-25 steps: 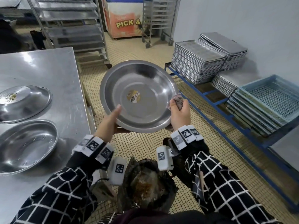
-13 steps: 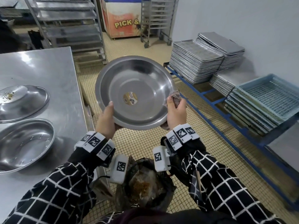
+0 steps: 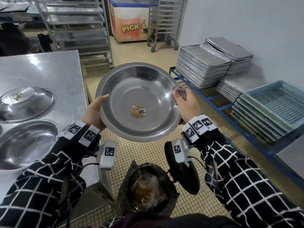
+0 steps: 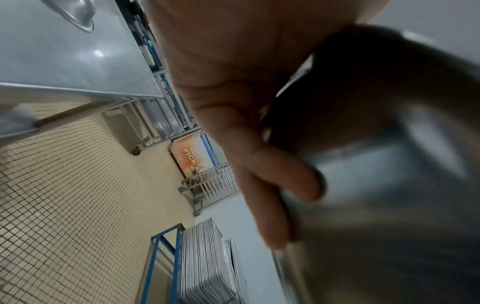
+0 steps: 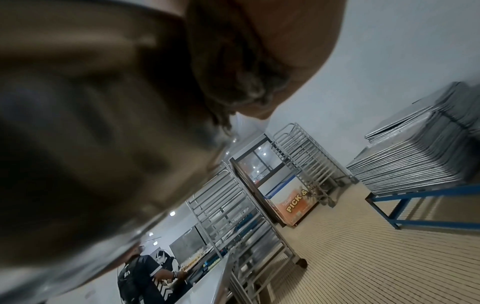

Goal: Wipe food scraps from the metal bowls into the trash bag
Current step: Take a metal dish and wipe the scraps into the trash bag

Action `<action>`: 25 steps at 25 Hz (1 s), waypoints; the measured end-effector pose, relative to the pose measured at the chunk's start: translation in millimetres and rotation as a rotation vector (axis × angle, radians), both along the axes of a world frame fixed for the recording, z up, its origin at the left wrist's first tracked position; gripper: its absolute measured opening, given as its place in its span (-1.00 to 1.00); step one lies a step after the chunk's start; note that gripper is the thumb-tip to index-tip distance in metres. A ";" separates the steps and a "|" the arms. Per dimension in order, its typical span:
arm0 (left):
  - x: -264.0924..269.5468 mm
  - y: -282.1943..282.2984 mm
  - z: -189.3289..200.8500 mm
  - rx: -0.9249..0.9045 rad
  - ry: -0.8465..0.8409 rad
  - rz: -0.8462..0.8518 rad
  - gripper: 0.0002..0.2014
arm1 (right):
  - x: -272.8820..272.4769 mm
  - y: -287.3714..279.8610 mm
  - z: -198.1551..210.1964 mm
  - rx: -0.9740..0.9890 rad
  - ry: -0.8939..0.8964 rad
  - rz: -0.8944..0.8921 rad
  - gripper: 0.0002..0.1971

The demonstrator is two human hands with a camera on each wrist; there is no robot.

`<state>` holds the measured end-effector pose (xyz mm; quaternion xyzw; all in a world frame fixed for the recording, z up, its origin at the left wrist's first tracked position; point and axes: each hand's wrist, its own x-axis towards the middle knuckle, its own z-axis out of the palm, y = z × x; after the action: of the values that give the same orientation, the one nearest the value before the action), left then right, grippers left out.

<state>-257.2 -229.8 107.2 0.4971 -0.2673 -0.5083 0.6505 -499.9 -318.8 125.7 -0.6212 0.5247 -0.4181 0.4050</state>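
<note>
Above the open trash bag (image 3: 148, 186) on the tiled floor, a wide metal bowl (image 3: 138, 89) is held in the air by both hands, tilted so its inside faces the head camera, with a round paper label (image 3: 138, 110) stuck at the centre of its bottom. On the bowl's left rim the left hand (image 3: 94, 111) grips with the thumb over the lip and, as the left wrist view shows, the fingers (image 4: 283, 181) pressed flat against the underside. On the right rim the right hand (image 3: 187, 106) grips the bowl with a crumpled, soiled wiping rag (image 3: 179, 91) bunched in its fingers and lying against the rim. Brown food waste lies inside the bag. To the left, on the steel table (image 3: 49, 71), sit two more metal bowls: the farther one (image 3: 32, 106) upside down with crumbs on its base, the nearer one (image 3: 24, 143) upright. Stacks of baking trays (image 3: 202, 71) and blue plastic crates (image 3: 271, 106) rest on a blue rack along the right wall.
</note>
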 end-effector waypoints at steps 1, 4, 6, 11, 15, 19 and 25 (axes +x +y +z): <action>-2.0 -2.8 1.2 0.032 -0.017 0.040 -0.72 | 2.7 -0.5 -0.2 -0.011 -0.017 -0.030 -0.80; -6.4 -8.1 0.2 0.072 -0.056 0.124 -0.71 | 8.9 1.6 -3.7 -0.021 -0.092 -0.128 -0.73; -14.4 -12.1 1.3 0.078 -0.110 0.153 -0.71 | 13.6 5.2 -7.1 0.003 -0.144 -0.170 -0.74; -59.4 -16.0 4.1 0.045 -0.148 0.104 -0.76 | 35.1 18.1 -18.8 0.078 -0.312 -0.242 -0.81; -56.4 -12.7 -6.3 0.055 -0.248 -0.091 -0.81 | 17.1 5.1 -20.3 0.076 -0.206 -0.219 -0.76; -15.8 -6.6 -4.6 0.069 -0.010 -0.154 -0.57 | -20.5 -13.7 -8.8 0.018 0.014 0.007 -0.82; -19.0 -9.6 -23.4 0.204 -0.090 0.064 -0.68 | -23.0 -16.3 -15.9 0.002 0.081 0.060 -0.78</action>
<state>-276.1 -239.4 83.9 0.5913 -0.2271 -0.4890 0.5997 -522.9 -335.1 109.8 -0.6529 0.5221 -0.3797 0.3962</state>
